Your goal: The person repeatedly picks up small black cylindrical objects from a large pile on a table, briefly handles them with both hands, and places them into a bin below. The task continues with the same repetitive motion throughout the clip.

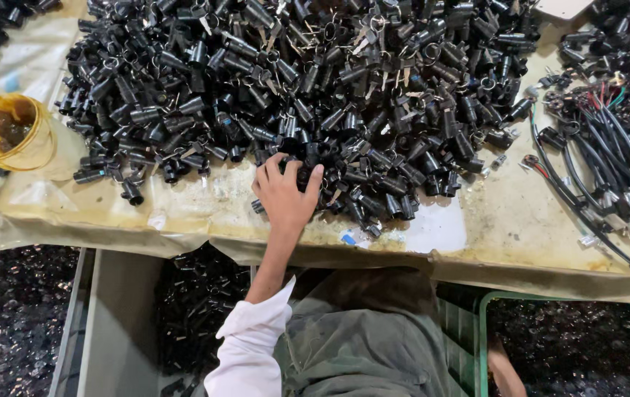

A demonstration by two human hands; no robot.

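From my remote seat, reading across from the left, I see a yellowish cup (8,132) holding dark residue at the edge of the surface (506,213), which is wrapped in stained plastic sheeting. Beyond it spreads the heap of small black cylindrical parts (293,81), many with thin metal pins or clips sticking out. The left hand (285,192) lies on the near edge of this heap, fingers curled down over a few parts; I judge it is closing on them, though the fingertips are buried and I cannot tell how many pieces it actually has. These parts look light, rigid and hard-shelled, probably moulded plastic with metal inserts; they should tolerate a firm pinch, but the smooth round barrels may roll or slip, and the pins could snag neighbours, so I would grasp one across the barrel rather than by the metal end. Further right lies a bundle of black cables (609,162) with coloured wires and pale connectors, limp and easily tangled. At the bottom right only a sliver of the right hand (505,371) shows below the surface beside a green crate (469,331); whether it is open or closed I cannot tell. The bins underneath are dark and their contents hard to make out.
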